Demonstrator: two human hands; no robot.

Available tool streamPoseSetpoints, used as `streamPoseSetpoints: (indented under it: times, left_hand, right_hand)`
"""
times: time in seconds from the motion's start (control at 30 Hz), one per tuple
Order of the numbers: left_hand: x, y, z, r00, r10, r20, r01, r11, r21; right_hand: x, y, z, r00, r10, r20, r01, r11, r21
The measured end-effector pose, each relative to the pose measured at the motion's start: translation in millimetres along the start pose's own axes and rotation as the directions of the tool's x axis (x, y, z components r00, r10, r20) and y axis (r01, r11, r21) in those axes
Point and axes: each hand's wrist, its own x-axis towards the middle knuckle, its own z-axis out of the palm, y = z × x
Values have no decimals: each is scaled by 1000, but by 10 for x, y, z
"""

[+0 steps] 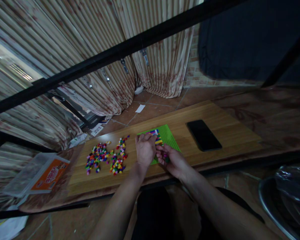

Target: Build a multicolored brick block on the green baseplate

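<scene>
A green studded baseplate (pixel 168 136) lies on a wooden board (pixel 227 130), with a small stack of coloured bricks (pixel 157 136) built at its far left corner. My left hand (pixel 145 149) rests on the plate's left part, fingers curled down beside the stack. My right hand (pixel 172 160) lies at the plate's near edge, fingers pinched together on small bricks, one of them pink. The two hands touch each other. A scatter of several loose coloured bricks (pixel 106 157) lies on the board to the left of my left hand.
A black phone (pixel 203 135) lies face up on the board right of the baseplate. A clear plastic box with an orange label (pixel 38 175) sits off the board's left end. Black metal bars cross overhead. Curtains hang behind, above a tiled floor.
</scene>
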Motion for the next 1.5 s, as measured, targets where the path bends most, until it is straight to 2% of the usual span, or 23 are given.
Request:
streamPoseSetpoints:
  times: [0.13, 0.27, 0.37, 0.5, 0.67, 0.93, 1.1, 1.23, 1.37, 1.5]
  left_hand:
    - [-27, 41, -32, 999, 17, 46, -21, 997, 74]
    - [-64, 35, -51, 998, 19, 65, -24, 997, 76]
    - [-135, 13, -96, 999, -50, -10, 51, 998, 39]
    - [-299, 39, -243, 979, -150, -136, 132, 982, -136]
    - [-471, 169, -381, 990, -127, -54, 112, 969, -218]
    - [-502, 250, -281, 997, -50, 56, 61, 975, -216]
    - [-483, 266, -295, 996, -50, 79, 64, 981, -182]
    - [-420, 214, -339, 994, -111, 22, 113, 970, -217]
    - [-252, 81, -341, 985, -161, -56, 141, 953, -267]
    - [-53, -24, -259, 991, -109, -72, 92, 973, -210]
  right_hand:
    - [45, 30, -42, 1000, 3, 25, -3, 1000, 11]
    - [59, 34, -54, 999, 9, 39, -10, 999, 32]
    - [22, 4, -17, 999, -2, 42, 1, 1000, 22]
    - [-23, -34, 28, 994, -24, 107, 23, 1000, 11]
    - [-35, -33, 35, 978, 42, 204, -45, 999, 13]
    - [-52, -43, 26, 955, 93, 281, -104, 994, 25]
    - [-38, -43, 24, 961, 91, 261, -107, 993, 46]
    - [-43, -17, 42, 974, 69, 214, -75, 997, 21]
    - [-21, 7, 25, 996, 34, 78, -31, 999, -34]
    - [-1, -2, 0, 999, 5, 51, -3, 999, -38]
